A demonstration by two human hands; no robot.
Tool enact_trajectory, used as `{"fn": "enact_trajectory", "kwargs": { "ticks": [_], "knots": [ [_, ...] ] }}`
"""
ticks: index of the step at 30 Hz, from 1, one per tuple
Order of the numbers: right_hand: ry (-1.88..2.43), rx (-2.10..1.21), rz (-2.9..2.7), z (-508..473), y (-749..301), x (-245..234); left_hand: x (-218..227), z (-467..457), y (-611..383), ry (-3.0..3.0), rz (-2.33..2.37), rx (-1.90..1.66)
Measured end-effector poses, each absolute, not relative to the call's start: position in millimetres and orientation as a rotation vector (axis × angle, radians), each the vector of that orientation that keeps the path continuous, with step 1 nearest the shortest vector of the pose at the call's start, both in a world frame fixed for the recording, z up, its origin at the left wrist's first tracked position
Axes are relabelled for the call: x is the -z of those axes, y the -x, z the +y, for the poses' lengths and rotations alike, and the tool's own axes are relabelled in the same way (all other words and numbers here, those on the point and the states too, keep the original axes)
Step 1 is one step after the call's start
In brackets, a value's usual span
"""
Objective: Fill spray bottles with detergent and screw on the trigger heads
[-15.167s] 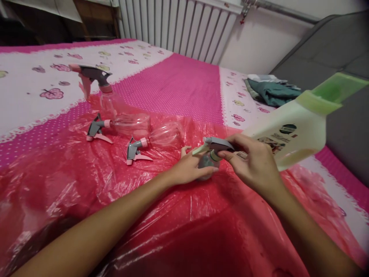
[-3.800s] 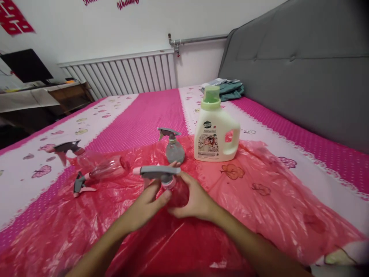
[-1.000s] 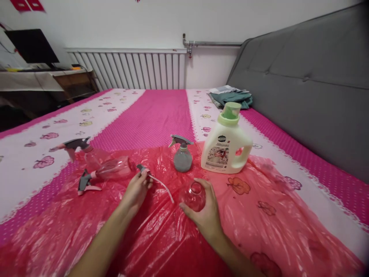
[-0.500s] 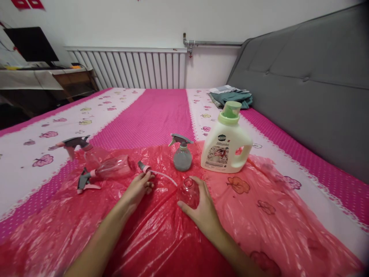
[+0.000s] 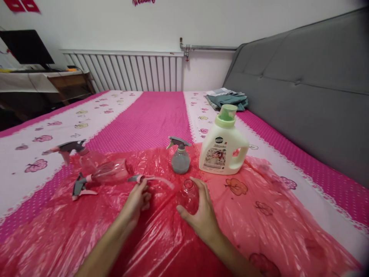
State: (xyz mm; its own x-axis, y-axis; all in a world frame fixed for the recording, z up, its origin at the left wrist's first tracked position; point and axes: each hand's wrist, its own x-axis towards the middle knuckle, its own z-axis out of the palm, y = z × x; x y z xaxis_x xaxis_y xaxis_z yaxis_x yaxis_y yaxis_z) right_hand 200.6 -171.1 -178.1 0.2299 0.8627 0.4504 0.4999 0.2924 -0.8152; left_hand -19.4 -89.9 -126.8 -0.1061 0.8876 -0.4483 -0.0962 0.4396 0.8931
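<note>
Landmark: cream detergent jug (image 5: 223,154) with green cap, upright.

Item: uncapped pink bottle (image 5: 186,198), transparent, round-bodied; upright or nearly so, mouth up; to the left of the jug and nearer the viewer.

Item: pink-and-grey trigger sprayer head (image 5: 140,178), detached; farther left of the jug than the uncapped bottle. Long axis crosswise, nozzle end away from the jug, dip tube (image 5: 164,180) pointing jugward and ending just beside the uncapped bottle, outside its mouth. Tube blurred; whether its tip touches the sheet cannot be told.

Left hand (image 5: 137,198): nearer to the sprayer head, to the left of the jug; fingers half curled, tips touching the pink collar. Firm hold or loose contact: cannot tell.

Right hand (image 5: 204,215): on the near side of the jug; curved in a wide C, thumb and fingers on opposite sides of the uncapped bottle, gripping it.

Also present: grey spray bottle (image 5: 180,163), upright, just left of the jug; pink spray bottle (image 5: 111,171), lying on its side well left of the jug, base jugward; red plastic sheet (image 5: 161,242), spread beneath the jug.
</note>
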Motion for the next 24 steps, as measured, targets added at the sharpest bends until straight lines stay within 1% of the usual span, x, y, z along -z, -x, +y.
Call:
{"fn": "enact_trajectory", "kwargs": {
  "ticks": [6,8,11,14,18,21,24],
  "knots": [
    [1.409,-0.226,-1.394,-171.0,-198.6,179.5,103.8,-88.0,45.3,-1.226,1.419,-0.735],
    [1.392,-0.246,-1.392,-174.1,-196.4,179.3,99.2,-88.2,46.1,-1.346,1.417,-0.723],
    [1.354,-0.309,-1.358,-177.0,-204.2,171.7,95.7,-90.0,38.8,-1.502,1.409,-0.795],
    [1.342,-0.273,-1.145,-165.6,-241.9,152.5,94.3,-92.1,29.0,-1.596,1.366,-0.846],
    [1.405,-0.170,-0.915,-124.6,-328.4,126.0,85.5,-95.6,22.1,-1.674,1.301,-0.875],
    [1.444,-0.258,-0.917,-91.0,-380.7,123.3,61.9,-105.1,29.2,-1.772,1.281,-0.899],
    [1.454,-0.320,-0.872,-64.3,-404.0,134.6,23.8,-124.3,53.1,-1.897,1.327,-0.970]
  ]
}}
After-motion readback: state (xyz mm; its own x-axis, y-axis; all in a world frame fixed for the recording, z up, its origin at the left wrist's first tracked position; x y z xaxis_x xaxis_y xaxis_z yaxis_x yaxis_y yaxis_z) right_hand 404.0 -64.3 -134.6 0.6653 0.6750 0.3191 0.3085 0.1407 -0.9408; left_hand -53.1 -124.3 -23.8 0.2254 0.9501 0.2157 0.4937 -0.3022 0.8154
